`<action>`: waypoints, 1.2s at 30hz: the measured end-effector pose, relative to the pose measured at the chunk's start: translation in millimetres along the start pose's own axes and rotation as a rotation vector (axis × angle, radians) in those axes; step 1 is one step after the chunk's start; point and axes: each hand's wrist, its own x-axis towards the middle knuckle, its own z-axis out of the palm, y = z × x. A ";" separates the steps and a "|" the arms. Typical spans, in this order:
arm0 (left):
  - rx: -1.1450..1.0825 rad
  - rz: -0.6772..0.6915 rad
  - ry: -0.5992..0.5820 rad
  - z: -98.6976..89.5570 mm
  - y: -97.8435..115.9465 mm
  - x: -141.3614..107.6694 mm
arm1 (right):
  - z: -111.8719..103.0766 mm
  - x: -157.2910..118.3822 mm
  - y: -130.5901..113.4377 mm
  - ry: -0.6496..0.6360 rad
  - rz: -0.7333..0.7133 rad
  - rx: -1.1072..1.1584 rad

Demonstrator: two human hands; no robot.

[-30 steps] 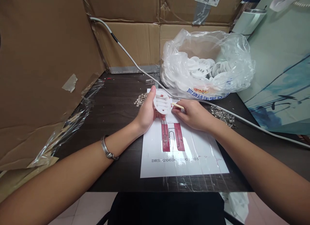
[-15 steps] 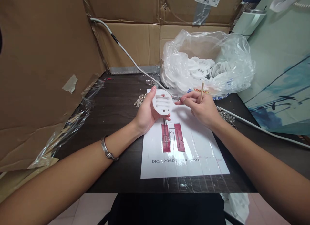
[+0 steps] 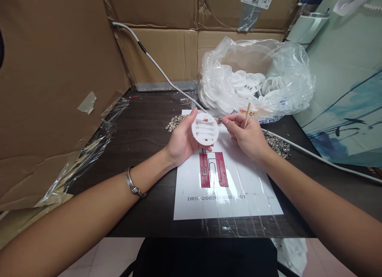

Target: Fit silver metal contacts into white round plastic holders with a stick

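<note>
My left hand (image 3: 183, 142) is closed around the edge of a round white plastic battery holder (image 3: 205, 129), its slotted face turned up toward me. Just right of its rim, my right hand (image 3: 249, 136) pinches a small metal contact piece (image 3: 220, 121) between thumb and forefinger. A thin wooden stick (image 3: 247, 115) stands up between the fingers of that same hand. Beneath both hands lies a white printed sheet (image 3: 227, 205) with a red diagram. Small metal pieces (image 3: 176, 122) are heaped behind my left hand, and another metal heap (image 3: 279, 145) lies beside my right wrist.
A clear plastic bag (image 3: 215, 86) of white round parts stands at the back right. A white cable (image 3: 161, 70) crosses the dark table (image 3: 149, 122). Cardboard walls (image 3: 59, 90) rise at the left and back. A white mug (image 3: 310, 26) is behind the bag.
My left hand has shifted slightly right with the battery holder, bringing its rim closer to the metal piece in my right hand. The stick leans a little more.
</note>
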 end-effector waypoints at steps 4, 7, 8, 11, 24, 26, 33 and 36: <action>-0.014 0.014 -0.017 0.2 -0.7 -0.2 | 2.0 -2.0 -2.7 -0.015 0.041 0.054; -0.011 0.033 -0.009 1.2 -0.6 -0.1 | 0.7 -2.6 -2.7 -0.048 0.047 0.043; -0.007 0.039 -0.007 1.6 -0.6 -0.1 | 0.0 -2.7 -2.6 -0.061 0.049 0.036; 0.004 0.049 -0.015 2.3 -1.5 -0.2 | -2.7 -2.7 -3.1 -0.095 0.047 0.013; 0.039 0.027 0.006 2.6 -6.0 -1.3 | -8.5 -1.5 -6.7 -0.184 0.140 0.029; 0.049 0.031 0.008 2.5 -5.7 -1.0 | -8.0 -1.2 -5.8 -0.149 0.121 0.025; 0.070 0.041 0.068 2.3 -4.0 -2.2 | 2.0 -5.6 3.2 0.005 -0.128 -0.065; 0.082 0.020 0.052 2.7 -3.3 -3.2 | 5.7 -8.3 4.0 -0.013 -0.159 -0.123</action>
